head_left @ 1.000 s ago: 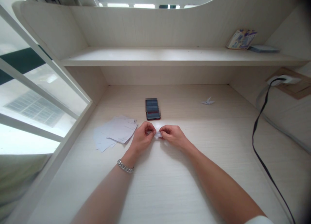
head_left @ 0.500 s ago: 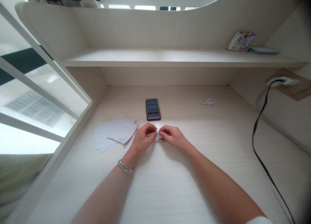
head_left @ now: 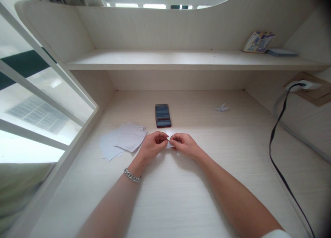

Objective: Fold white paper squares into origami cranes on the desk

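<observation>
A small piece of folded white paper (head_left: 169, 145) is pinched between my two hands, low over the desk; fingers cover most of it. My left hand (head_left: 155, 143), with a silver chain bracelet (head_left: 132, 175) on its wrist, is closed on the paper's left side. From the right, my right hand (head_left: 184, 144) grips it with thumb and fingertips. Just beyond the hands lies a phone (head_left: 163, 116), its screen blurred out. Loose white paper sheets (head_left: 129, 136) are spread beside my left hand. Farther right sits a folded paper crane (head_left: 221, 108).
A shelf (head_left: 160, 57) runs across the back, carrying a small patterned packet (head_left: 258, 42) and a flat bluish item (head_left: 281, 52) at its right end. From the wall socket (head_left: 305, 85) a black cable (head_left: 271, 141) hangs down along the right side. White rails (head_left: 33, 136) border the left.
Both hands stay almost in place, with slight finger movement at the paper. A little more of the white paper shows beneath the fingertips. The view has shifted slightly.
</observation>
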The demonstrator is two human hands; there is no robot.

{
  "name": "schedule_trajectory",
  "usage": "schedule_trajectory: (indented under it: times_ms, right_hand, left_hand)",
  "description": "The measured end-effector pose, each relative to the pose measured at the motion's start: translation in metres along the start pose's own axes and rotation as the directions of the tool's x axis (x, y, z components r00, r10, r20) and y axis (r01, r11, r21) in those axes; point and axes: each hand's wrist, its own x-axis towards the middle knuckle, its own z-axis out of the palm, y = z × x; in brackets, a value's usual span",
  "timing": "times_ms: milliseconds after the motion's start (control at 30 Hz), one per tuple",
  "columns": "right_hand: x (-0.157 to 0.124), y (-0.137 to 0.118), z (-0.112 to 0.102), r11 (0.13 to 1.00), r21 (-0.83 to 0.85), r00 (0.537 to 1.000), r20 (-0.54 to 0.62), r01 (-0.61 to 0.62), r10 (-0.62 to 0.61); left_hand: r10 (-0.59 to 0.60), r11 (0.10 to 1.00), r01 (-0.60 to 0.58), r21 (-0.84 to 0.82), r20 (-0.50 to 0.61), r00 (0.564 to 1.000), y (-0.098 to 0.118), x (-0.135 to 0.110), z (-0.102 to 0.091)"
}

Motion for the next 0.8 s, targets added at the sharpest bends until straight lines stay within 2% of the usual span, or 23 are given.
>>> schedule_trajectory:
  times_ms: [267,500,667,800]
  right_hand:
    - [0.0004,0.0004,0.0009,0.997,0.075,0.999,-0.039,-0.019,0.022]
    - [-0.0007,-0.0034,0.0006,0.992,-0.122,0.998,-0.040,0.033,-0.038]
    - [0.0001,-0.0011,-0.0011,1.000,-0.027,0.999,0.030,-0.016,0.017]
    - [0.0001,-0.0011,0.0007,0.999,0.009,0.999,0.007,-0.035,0.035]
  left_hand:
    - [0.040,0.999,-0.039,0.010,-0.079,0.996,-0.0043,0.0000,0.0000]
    - [0.062,0.998,-0.063,-0.018,-0.085,0.994,-0.0044,-0.0001,0.0024]
    - [0.062,0.997,-0.066,-0.036,-0.092,0.994,-0.0032,-0.0002,0.0024]
    - [0.054,0.998,-0.055,-0.018,-0.077,0.996,-0.0010,-0.0017,0.0028]
